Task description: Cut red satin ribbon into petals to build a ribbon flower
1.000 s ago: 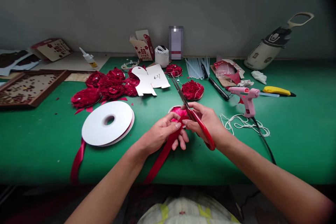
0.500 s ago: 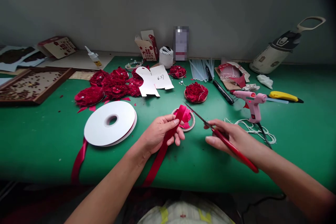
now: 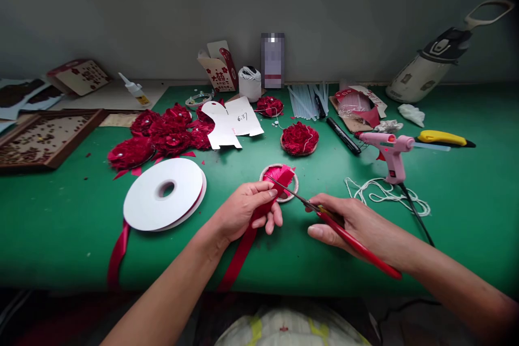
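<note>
My left hand [image 3: 247, 211] pinches a red ribbon [image 3: 243, 248] that trails off the table's front edge and around to a white ribbon spool [image 3: 164, 193]. The ribbon's free end stands up over a small round disc with pink petals [image 3: 279, 175]. My right hand [image 3: 352, 224] holds red-handled scissors [image 3: 344, 232]; the blades point left, their tips touching the ribbon end beside my left fingers.
A green table [image 3: 60, 216] carries a pile of finished red flowers [image 3: 162, 132], one flower on a disc [image 3: 299, 138], a white card template [image 3: 231, 121], a pink glue gun [image 3: 389, 154], white string [image 3: 385, 192], a black marker [image 3: 343, 135], a yellow knife [image 3: 440, 138] and a wooden tray [image 3: 44, 138].
My right hand drew the scissors away from the ribbon to the right and turned them flat; now the tips are back at the ribbon end. My left hand kept its grip.
</note>
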